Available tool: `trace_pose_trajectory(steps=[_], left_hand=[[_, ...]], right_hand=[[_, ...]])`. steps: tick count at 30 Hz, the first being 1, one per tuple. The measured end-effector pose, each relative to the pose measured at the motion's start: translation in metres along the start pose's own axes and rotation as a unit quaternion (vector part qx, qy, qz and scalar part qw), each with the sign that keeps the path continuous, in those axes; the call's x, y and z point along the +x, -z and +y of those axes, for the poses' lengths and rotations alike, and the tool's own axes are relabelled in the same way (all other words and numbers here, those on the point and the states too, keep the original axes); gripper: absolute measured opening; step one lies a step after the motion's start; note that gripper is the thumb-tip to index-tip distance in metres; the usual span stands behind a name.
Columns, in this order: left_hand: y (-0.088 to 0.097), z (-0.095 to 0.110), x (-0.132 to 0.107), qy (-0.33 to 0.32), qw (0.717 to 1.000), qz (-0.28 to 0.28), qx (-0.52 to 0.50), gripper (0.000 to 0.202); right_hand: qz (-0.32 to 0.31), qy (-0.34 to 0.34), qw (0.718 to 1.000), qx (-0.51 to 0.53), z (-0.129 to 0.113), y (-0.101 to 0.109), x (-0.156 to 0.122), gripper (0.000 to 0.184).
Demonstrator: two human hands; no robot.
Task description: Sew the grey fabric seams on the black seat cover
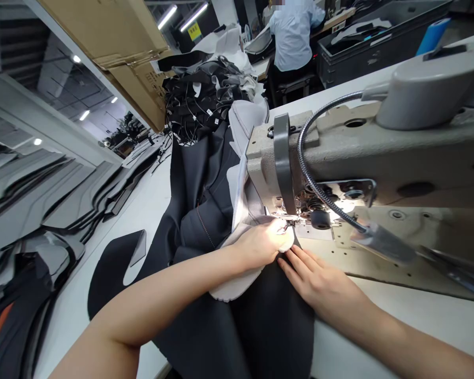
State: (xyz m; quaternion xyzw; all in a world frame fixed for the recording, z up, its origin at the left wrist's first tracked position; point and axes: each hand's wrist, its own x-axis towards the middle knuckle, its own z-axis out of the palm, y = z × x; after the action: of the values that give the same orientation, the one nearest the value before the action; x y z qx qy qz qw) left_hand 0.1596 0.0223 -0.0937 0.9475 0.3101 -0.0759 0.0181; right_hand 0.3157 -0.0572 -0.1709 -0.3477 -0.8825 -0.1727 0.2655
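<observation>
Gripping pale fabric (237,287) near the foot of the sewing machine (363,152), the left hand (266,243) curls its fingers; the right hand (318,281) rests palm-down, fingers straight, on black fabric (270,326) beneath.

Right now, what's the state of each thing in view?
Left hand: curled at the grey cloth; grip unclear.
Right hand: open, fingers extended on black cloth.
Grey cloth: lying partly over black cloth.
Black cloth: creased beyond the hands.
Sewing machine: running or stopped, can't tell.
Lamp: seems lit.
Ceiling lights: on.
Bin: open-topped.
</observation>
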Motion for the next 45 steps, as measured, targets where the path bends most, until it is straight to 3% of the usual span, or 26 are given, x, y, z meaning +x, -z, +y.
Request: trace_pose_trajectory(steps=[7,13,16,19,23,27,37,41,45], left_hand=[[-0.015,0.022,0.002,0.045,0.998,0.017,0.038,0.022],[-0.017,0.014,-0.002,0.042,0.997,0.011,-0.060,0.019],[-0.015,0.009,-0.005,0.027,0.996,0.007,-0.086,0.023],[-0.016,0.006,-0.006,0.013,0.995,0.005,-0.096,0.027],[-0.019,0.006,-0.007,0.029,0.997,-0.001,-0.074,0.027],[-0.020,0.007,-0.007,0.006,0.999,0.022,-0.047,0.025],[-0.023,0.024,-0.007,0.043,0.982,0.104,0.149,0.023],[-0.023,0.017,-0.005,0.039,0.991,0.064,0.109,0.022],[-0.015,0.010,-0.004,0.037,0.999,0.021,0.027,0.021]], right_hand=[[-0.003,-0.027,0.998,0.059,0.007,0.001,-0.004,0.038],[0.011,-0.041,0.995,0.089,0.015,0.008,0.000,0.038],[-0.021,-0.104,0.988,0.108,0.025,0.009,0.002,0.035],[-0.033,-0.159,0.985,0.056,0.032,0.002,0.004,0.042],[-0.063,-0.123,0.990,0.001,0.032,-0.006,0.009,0.046],[-0.056,-0.134,0.989,-0.021,0.030,-0.003,0.014,0.042],[-0.077,-0.156,0.985,-0.011,0.027,-0.003,0.015,0.037],[-0.101,-0.116,0.988,0.027,0.032,0.001,0.002,0.047],[-0.103,-0.051,0.981,0.156,0.033,0.022,-0.012,0.051]])
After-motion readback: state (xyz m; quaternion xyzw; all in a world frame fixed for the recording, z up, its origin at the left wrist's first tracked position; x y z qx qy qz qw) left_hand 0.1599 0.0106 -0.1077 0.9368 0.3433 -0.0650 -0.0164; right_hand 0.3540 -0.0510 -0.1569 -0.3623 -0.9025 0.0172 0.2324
